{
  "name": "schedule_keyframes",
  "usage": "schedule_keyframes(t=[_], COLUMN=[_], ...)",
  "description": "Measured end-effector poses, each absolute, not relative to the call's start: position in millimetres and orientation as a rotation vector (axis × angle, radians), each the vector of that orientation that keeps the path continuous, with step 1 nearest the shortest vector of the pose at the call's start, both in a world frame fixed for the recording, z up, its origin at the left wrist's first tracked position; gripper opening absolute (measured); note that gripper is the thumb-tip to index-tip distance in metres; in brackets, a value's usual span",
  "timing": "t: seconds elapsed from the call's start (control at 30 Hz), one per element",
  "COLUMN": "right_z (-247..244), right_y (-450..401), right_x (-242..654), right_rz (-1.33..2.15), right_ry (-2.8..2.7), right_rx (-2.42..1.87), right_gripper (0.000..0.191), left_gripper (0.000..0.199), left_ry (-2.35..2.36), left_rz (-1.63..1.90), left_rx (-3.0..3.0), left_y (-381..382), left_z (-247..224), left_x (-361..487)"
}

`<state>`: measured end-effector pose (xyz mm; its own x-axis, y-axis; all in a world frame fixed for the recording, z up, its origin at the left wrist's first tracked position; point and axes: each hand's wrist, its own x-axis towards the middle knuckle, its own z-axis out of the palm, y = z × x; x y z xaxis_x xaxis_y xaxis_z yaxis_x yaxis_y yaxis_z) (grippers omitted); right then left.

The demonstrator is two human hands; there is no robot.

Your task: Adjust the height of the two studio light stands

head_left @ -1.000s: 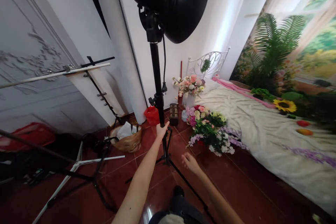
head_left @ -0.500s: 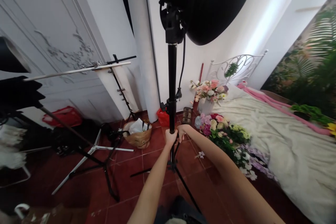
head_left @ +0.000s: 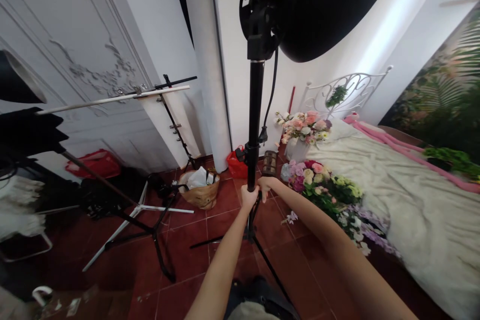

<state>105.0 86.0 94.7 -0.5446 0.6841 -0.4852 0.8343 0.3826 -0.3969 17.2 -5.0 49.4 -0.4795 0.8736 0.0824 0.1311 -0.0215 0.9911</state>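
A black light stand rises upright in front of me, its tripod legs spread on the floor. My left hand is wrapped around its lower pole. Just to the right, my right hand is closed with bent fingers against the same part of the stand; what lies under the fingertips is hidden. On top sits a big black dome-shaped lamp reflector, partly cut off by the upper edge. A cable with a black plug dangles beside the pole, and a clamp knob juts out left above my hands.
To the right are artificial flowers and a bed with a cream cover. A wicker basket, red bag and small wooden chest stand behind. Other stands crowd the left. Red tiles cover the floor.
The stand and its lamp appear slightly further right in view, and the background has shifted a little the same way. Both hands keep their places at the pole.
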Motion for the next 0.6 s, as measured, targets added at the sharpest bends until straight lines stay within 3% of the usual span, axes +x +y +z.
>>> schedule_keyframes(t=[0.2, 0.43, 0.6], right_z=[89.6, 59.9, 71.8], right_y=[47.8, -7.7, 17.8], right_x=[130.8, 143.2, 133.8], right_rz=[-0.409, -0.303, -0.340], right_ry=[2.678, 2.778, 2.623], right_rx=[1.402, 1.718, 1.543], right_gripper=[0.028, 0.032, 0.024], left_gripper=[0.027, 0.024, 0.023], left_ry=[1.672, 1.652, 1.639], left_rz=[1.560, 1.592, 1.601], left_rx=[1.137, 1.084, 1.053], left_y=[-2.1, -2.5, -4.9], left_z=[45.1, 47.5, 53.6], left_x=[16.8, 18.0, 18.7])
